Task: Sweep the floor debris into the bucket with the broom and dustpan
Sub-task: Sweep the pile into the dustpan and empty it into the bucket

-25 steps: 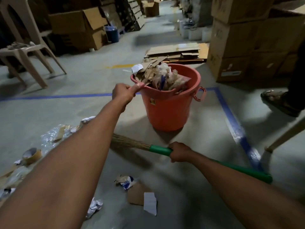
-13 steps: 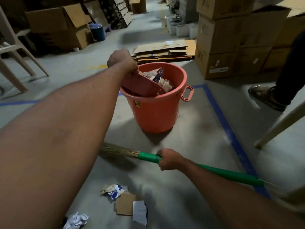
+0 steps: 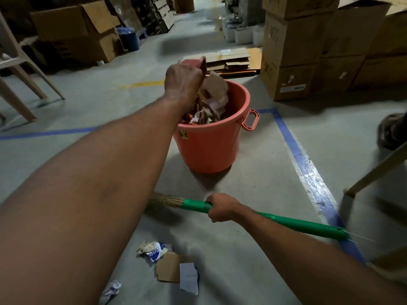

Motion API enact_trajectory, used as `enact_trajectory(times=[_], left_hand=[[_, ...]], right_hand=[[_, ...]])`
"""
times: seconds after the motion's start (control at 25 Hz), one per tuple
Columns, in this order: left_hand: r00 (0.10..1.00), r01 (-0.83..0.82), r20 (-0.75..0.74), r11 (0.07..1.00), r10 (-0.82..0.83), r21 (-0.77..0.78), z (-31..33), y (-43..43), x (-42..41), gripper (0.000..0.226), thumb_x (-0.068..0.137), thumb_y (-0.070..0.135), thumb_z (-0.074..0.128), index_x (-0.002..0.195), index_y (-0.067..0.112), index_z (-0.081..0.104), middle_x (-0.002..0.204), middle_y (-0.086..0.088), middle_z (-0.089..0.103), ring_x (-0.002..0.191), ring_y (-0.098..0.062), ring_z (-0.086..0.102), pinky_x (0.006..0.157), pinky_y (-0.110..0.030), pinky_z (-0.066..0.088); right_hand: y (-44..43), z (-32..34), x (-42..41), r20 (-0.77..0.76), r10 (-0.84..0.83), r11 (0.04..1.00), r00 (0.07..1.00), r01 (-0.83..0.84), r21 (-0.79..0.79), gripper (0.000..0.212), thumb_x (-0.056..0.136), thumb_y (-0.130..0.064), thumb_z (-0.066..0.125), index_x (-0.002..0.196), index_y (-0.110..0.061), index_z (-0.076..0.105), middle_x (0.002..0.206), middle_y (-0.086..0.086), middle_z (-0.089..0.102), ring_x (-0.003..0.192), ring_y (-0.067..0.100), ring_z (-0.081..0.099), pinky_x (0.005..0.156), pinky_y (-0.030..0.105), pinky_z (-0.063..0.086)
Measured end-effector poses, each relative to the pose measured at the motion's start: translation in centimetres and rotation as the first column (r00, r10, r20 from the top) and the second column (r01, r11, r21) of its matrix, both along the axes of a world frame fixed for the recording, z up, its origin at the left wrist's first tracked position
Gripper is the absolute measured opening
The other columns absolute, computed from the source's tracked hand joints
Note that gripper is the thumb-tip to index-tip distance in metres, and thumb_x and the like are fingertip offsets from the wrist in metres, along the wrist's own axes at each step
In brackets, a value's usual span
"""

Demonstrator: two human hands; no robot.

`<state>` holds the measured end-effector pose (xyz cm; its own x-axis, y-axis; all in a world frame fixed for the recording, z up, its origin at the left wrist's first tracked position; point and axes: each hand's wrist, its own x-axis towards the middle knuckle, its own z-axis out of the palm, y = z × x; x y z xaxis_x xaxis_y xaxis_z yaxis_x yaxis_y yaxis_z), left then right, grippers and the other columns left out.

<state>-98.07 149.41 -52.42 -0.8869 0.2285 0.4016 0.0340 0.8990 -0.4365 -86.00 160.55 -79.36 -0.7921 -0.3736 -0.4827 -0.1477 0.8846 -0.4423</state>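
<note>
An orange bucket (image 3: 211, 144) stands on the grey floor ahead of me. My left hand (image 3: 184, 83) is over its near-left rim, gripping the red dustpan (image 3: 201, 64), which is tipped steeply, mostly hidden by the hand. Cardboard scraps and paper (image 3: 214, 95) are falling from it into the bucket. My right hand (image 3: 222, 208) is closed on the green handle of the broom (image 3: 286, 222); its straw bristles (image 3: 167, 200) lie low near the floor, pointing left. A crumpled wrapper (image 3: 153, 250), a cardboard piece (image 3: 168, 270) and a paper scrap (image 3: 189, 278) lie on the floor near me.
Stacked cardboard boxes (image 3: 308, 47) stand at the right, flattened cardboard (image 3: 233, 60) behind the bucket, more boxes (image 3: 72, 34) far left. A plastic chair (image 3: 19, 69) is at the left. Another person's sandalled foot (image 3: 389, 133) is at the right edge. Blue tape lines (image 3: 301, 159) mark the floor.
My left hand has lifted and tipped the dustpan higher over the bucket, and the debris is spilling out of it. The broom and right hand have stayed in place.
</note>
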Motion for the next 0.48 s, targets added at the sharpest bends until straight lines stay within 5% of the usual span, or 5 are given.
enact_trajectory(times=[0.28,0.48], left_hand=[[0.998,0.065,-0.005,0.987,-0.067,-0.148,-0.4,-3.0,2.2,0.021,0.097,0.025,0.068,0.104,0.007,0.075,0.091,-0.016,0.067,0.082,-0.032,0.066,0.061,-0.04,0.041],[0.987,0.031,-0.162,0.985,-0.004,0.17,-2.9,-7.7,6.5,0.025,0.103,0.03,0.058,0.12,0.013,0.064,0.106,-0.017,0.066,0.092,-0.035,0.066,0.066,-0.041,0.047]], right_hand=[[-0.7,1.2,0.1,-0.04,-0.002,1.0,0.999,0.004,0.03,0.037,0.077,-0.022,0.064,0.114,-0.021,0.065,0.1,0.002,0.067,0.092,0.022,0.064,0.082,0.037,0.057],[-2.4,2.3,1.0,-0.089,-0.014,1.0,0.996,0.015,0.008,0.035,0.079,-0.026,0.063,0.114,-0.023,0.065,0.091,-0.001,0.064,0.084,0.018,0.064,0.072,0.034,0.056]])
